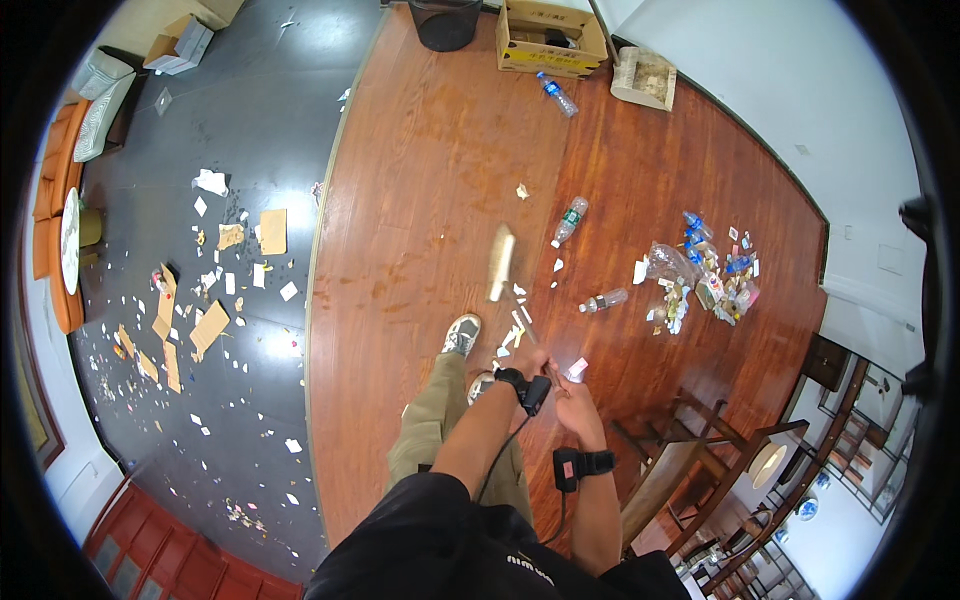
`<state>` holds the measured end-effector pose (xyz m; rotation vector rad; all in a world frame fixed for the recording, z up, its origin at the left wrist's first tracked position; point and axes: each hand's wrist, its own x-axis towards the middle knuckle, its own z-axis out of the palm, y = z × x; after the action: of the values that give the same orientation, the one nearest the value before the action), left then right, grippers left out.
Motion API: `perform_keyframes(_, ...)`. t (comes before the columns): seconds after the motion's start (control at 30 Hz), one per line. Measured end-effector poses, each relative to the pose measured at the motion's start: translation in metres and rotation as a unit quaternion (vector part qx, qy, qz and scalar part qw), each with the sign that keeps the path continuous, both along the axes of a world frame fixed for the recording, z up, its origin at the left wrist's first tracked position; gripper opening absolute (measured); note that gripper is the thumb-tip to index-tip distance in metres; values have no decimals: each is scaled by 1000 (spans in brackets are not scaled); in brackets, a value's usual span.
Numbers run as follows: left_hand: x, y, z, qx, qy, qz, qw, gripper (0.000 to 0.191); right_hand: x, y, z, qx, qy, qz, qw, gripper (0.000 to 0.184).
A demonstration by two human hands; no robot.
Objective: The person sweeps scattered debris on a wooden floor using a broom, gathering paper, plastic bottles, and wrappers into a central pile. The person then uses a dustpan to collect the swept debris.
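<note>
A broom with a pale bristle head [501, 262] rests on the wooden floor ahead of my shoes, its head slightly blurred. My left hand [532, 363] grips the broom's handle [525, 319]. Closer to my body, my right hand [576, 406] is wrapped around the same handle. Torn paper scraps [514, 335] lie beside the handle, between the broom head and my hands. A crumpled paper piece [577, 369] shows just past my right hand. To the right of the broom lie a plastic bottle with a green label [570, 220] and another clear bottle [604, 301].
A heap of bottles and litter [705, 289] lies to the right. At the far wall stand a black bin [445, 28], a cardboard box [551, 64] and a dustpan [643, 81]. Wooden furniture [660, 480] stands at lower right. Cardboard [208, 327] and scraps litter the dark floor leftward.
</note>
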<state>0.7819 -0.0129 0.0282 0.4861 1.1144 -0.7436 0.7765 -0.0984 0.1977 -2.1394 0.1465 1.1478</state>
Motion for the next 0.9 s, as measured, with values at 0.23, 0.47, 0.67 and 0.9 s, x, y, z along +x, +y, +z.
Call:
perform_keyframes(0.23, -10, -9, 19, -24, -51, 4, 998, 11, 4, -13, 35, 10, 39, -2, 999, 45)
perform_keyframes(0.47, -43, 71, -7, 43, 2, 40, 998, 26, -1, 40, 6, 92, 195, -81, 973, 42)
perform_keyframes(0.67, -79, 85, -33, 65, 24, -59, 996, 27, -19, 58, 4, 80, 342, -185, 918, 45)
perform_keyframes(0.9, -99, 55, -47, 87, -109, -114, 984, 23, -40, 34, 17, 101, 340, -260, 898, 45)
